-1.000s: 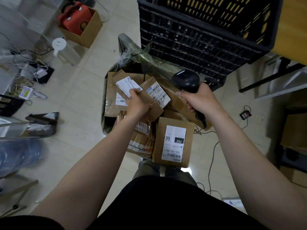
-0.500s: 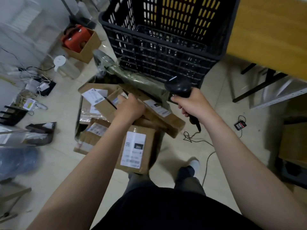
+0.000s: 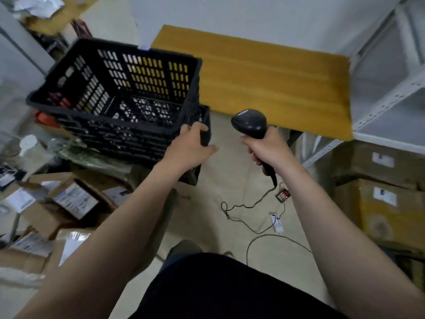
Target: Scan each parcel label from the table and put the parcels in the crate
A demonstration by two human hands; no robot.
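Gripping the handle of the black scanner (image 3: 249, 123), the right hand (image 3: 266, 150) is wrapping all its fingers round it and holding it upright, the head pointing away from the person toward the edge of the wooden table (image 3: 264, 84). The left hand (image 3: 188, 146) is carrying no parcel. Its fingers are lying loosely against the near right corner of the black crate (image 3: 147, 139), with the thumb splaying out to the side, clear of the plastic.

That crate is sitting just left of the table, seemingly nested on a second black one beneath it. The parcels (image 3: 73, 199) are lying in a loose heap low on the left, below the crate and well apart from both hands, their white labels facing up but too blurred to read.

A thin cable (image 3: 250, 206) is trailing from the scanner's handle across the pale floor, looping past a small keypad (image 3: 282, 195) showing red lights. Farther right a white metal shelf (image 3: 391, 93) is standing over large cardboard boxes (image 3: 386, 208).
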